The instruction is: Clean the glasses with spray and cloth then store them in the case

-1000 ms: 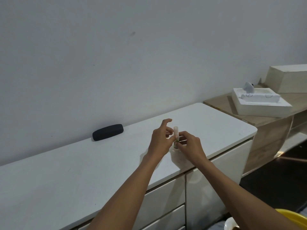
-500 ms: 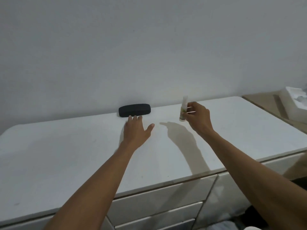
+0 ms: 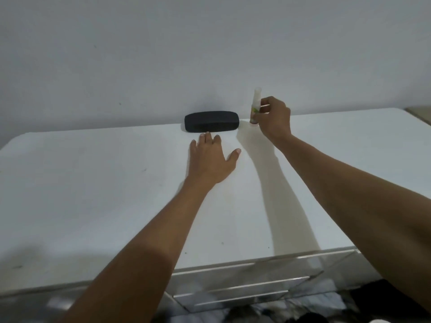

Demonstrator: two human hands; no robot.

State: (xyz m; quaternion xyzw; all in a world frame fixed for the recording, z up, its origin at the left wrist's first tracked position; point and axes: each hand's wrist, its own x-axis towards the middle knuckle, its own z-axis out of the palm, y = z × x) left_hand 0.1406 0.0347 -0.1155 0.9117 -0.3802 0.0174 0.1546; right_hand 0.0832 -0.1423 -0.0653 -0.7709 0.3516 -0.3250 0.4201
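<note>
A closed black glasses case (image 3: 211,121) lies on the white cabinet top (image 3: 93,183) against the wall. My left hand (image 3: 210,159) is stretched toward it, palm down and fingers apart, with the fingertips just short of the case's front edge. Just right of the case, a small clear spray bottle (image 3: 255,107) with a green label stands upright at the wall. My right hand (image 3: 274,118) pinches it from the right side. No glasses or cloth are in view.
Drawer fronts (image 3: 245,283) run below the cabinet's front edge. A wooden surface corner (image 3: 419,113) shows at the far right. The grey wall rises directly behind the case and bottle.
The right hand has carried the spray bottle from the cabinet's front edge back to the wall beside the case. The left hand let go of the bottle and reached toward the case.
</note>
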